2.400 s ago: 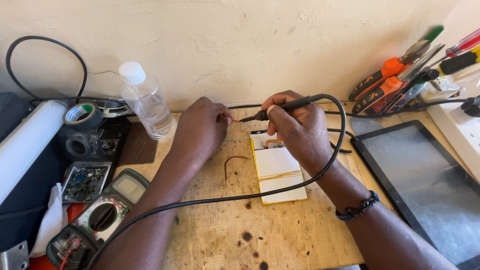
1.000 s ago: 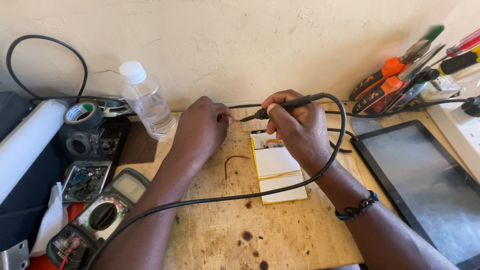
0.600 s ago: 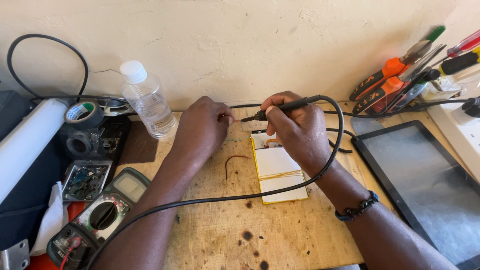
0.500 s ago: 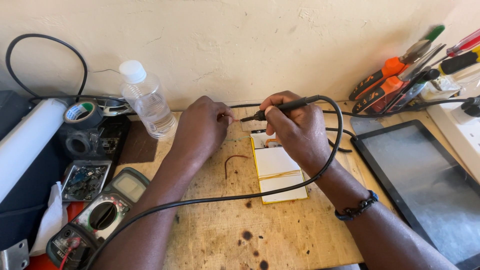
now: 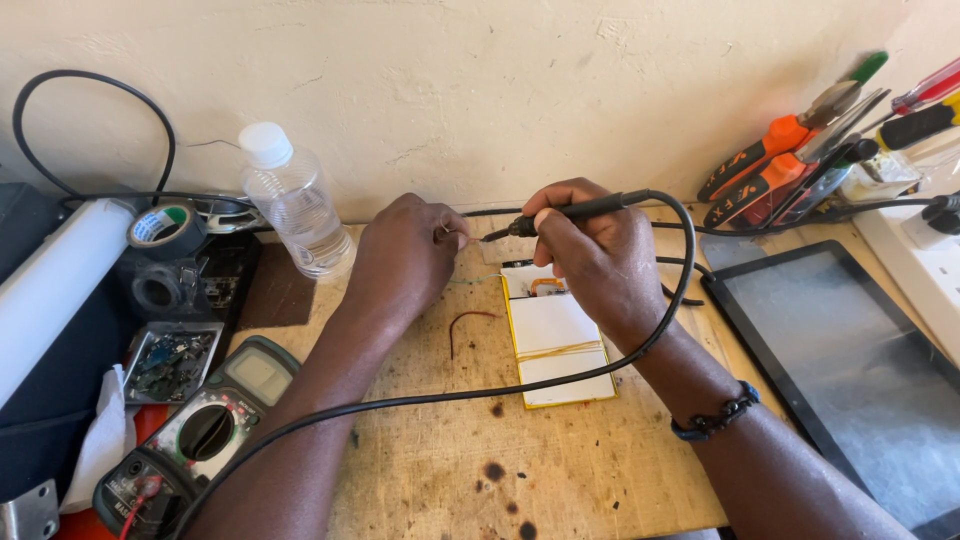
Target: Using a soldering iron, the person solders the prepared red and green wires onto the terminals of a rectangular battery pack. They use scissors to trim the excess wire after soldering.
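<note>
My right hand [image 5: 595, 255] grips a black soldering iron [image 5: 560, 213] like a pen, its tip pointing left toward my left hand. My left hand [image 5: 405, 260] is closed, pinching a thin wire [image 5: 458, 235] near the iron's tip. Below the two hands lies a flat white battery pack with yellow edges [image 5: 555, 340] on the wooden bench [image 5: 450, 460]. A short red wire [image 5: 465, 325] curls on the wood beside the pack. The iron's black cable [image 5: 500, 390] loops around my right wrist and crosses the bench toward the lower left.
A clear plastic bottle [image 5: 295, 205] stands at the back left. A multimeter [image 5: 190, 440], a small circuit board [image 5: 170, 360] and a tape roll [image 5: 160, 228] lie at the left. A dark tablet [image 5: 850, 370] lies at the right, with pliers and screwdrivers [image 5: 800, 160] behind it.
</note>
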